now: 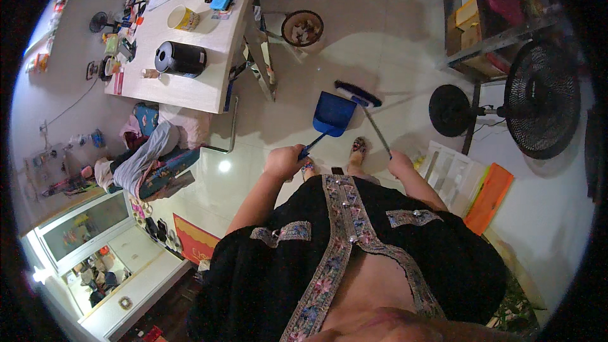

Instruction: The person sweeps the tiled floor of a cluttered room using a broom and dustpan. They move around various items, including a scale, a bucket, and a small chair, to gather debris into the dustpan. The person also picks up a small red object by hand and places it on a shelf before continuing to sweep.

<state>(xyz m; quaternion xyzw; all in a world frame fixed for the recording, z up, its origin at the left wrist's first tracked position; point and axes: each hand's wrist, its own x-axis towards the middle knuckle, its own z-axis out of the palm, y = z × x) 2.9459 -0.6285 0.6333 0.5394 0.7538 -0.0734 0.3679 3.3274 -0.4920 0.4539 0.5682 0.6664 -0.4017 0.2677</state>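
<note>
My left hand [283, 162] grips the handle of a blue dustpan [334, 110], whose pan is down at the tiled floor in front of my feet. A long-handled broom [357, 94] with dark bristles and a blue head is in my right hand [400, 165], its fingers closed around the pole. The broom head lies just beyond the dustpan's right front corner; whether the two touch I cannot tell. I see no clear debris inside the pan. Both hands are at about waist height, apart from each other.
A white table [137, 52] at the left bears a black cylinder [183, 59] and a paper cup [183, 18]. Beyond its legs stands a waste bin [302, 28] with litter inside. To the right are a black standing fan [541, 99], a shelf [503, 45] and an orange board [489, 197].
</note>
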